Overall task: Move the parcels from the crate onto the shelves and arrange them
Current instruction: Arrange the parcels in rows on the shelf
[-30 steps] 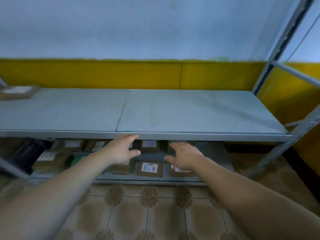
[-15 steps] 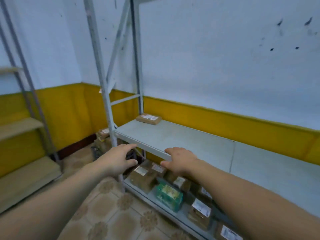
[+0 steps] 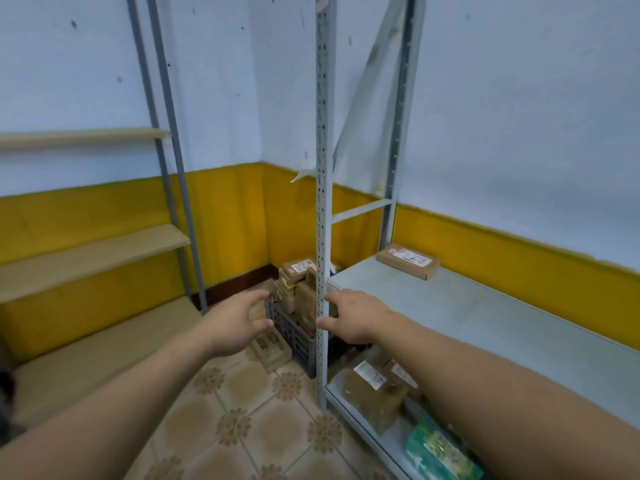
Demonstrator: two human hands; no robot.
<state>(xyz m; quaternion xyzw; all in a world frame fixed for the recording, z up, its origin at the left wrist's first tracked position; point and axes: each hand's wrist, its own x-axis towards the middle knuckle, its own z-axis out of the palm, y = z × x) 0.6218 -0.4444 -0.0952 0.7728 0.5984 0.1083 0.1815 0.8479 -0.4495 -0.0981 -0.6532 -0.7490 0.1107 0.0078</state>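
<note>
A dark plastic crate (image 3: 293, 332) stands on the floor in the corner, piled with brown cardboard parcels (image 3: 297, 276). My left hand (image 3: 239, 322) reaches toward its near left side, fingers relaxed and holding nothing. My right hand (image 3: 353, 317) is stretched out beside the grey shelf upright (image 3: 322, 209), fingers spread and holding nothing. One flat brown parcel (image 3: 408, 260) lies at the back of the grey metal shelf (image 3: 485, 320). More parcels (image 3: 375, 389) and a green packet (image 3: 441, 452) sit on the lower shelf.
A small parcel (image 3: 270, 348) lies on the tiled floor (image 3: 242, 410) by the crate. A second rack with wooden shelves (image 3: 86, 258) stands along the left wall. A dark object (image 3: 7, 393) shows at the far left edge.
My view has swung left from the long grey shelf to the corner, bringing the crate into sight. Both hands stay outstretched and hold nothing, now near the crate and the upright.
</note>
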